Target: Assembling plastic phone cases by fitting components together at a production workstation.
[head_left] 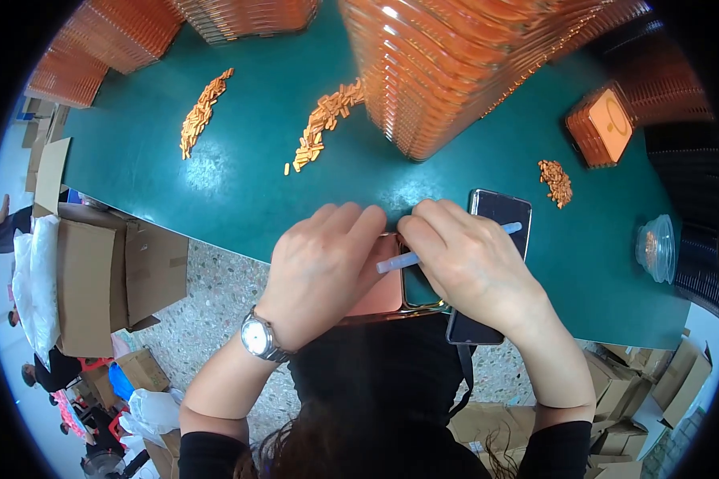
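Note:
A flat gold-rimmed case lies at the table's near edge between my hands. Its left section is pink; the right one looks dark green, and I cannot tell whether that is a reflection or the tabletop showing through. My left hand, with a silver watch at the wrist, curls over the case's far left edge and grips it. Curled fingers of my right hand keep a translucent pale stick across the palm, their tips at the case's far edge. What the fingertips do there is hidden.
A dark phone lies partly under my right hand. Small orange pieces form piles on the green table. Tall stacks of orange cases rise beyond. At right are a clear round tub and black stacked trays. Cardboard boxes stand left.

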A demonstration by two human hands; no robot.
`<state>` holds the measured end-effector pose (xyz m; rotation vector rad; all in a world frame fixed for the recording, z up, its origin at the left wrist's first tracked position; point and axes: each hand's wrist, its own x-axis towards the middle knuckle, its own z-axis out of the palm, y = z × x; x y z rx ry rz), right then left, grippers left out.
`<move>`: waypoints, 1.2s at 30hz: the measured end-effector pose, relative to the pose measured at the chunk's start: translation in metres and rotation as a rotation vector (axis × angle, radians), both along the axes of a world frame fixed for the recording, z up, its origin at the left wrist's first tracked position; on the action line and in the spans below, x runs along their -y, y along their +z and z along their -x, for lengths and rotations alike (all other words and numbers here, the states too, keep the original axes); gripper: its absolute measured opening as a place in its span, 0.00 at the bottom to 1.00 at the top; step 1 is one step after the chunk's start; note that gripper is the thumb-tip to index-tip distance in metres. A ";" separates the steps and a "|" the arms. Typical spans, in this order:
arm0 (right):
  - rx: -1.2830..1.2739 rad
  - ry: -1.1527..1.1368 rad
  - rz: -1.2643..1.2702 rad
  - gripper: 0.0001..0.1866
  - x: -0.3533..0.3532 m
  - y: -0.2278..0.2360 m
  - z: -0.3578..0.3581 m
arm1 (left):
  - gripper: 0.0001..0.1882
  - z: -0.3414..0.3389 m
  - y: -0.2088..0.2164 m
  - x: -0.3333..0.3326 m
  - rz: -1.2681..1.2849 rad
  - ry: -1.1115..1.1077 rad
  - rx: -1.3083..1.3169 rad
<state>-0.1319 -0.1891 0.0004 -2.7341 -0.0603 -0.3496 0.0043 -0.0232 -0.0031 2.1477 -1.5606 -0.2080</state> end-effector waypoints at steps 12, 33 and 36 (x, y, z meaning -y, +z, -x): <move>0.012 -0.185 0.248 0.14 -0.017 0.004 0.010 | 0.11 -0.001 -0.005 0.000 0.054 -0.003 0.025; 0.028 -0.702 0.122 0.24 0.072 -0.010 0.129 | 0.03 0.007 0.004 0.006 -0.004 0.022 -0.049; 0.031 -0.616 0.163 0.25 0.076 -0.006 0.115 | 0.03 0.009 0.005 0.007 -0.027 0.033 -0.038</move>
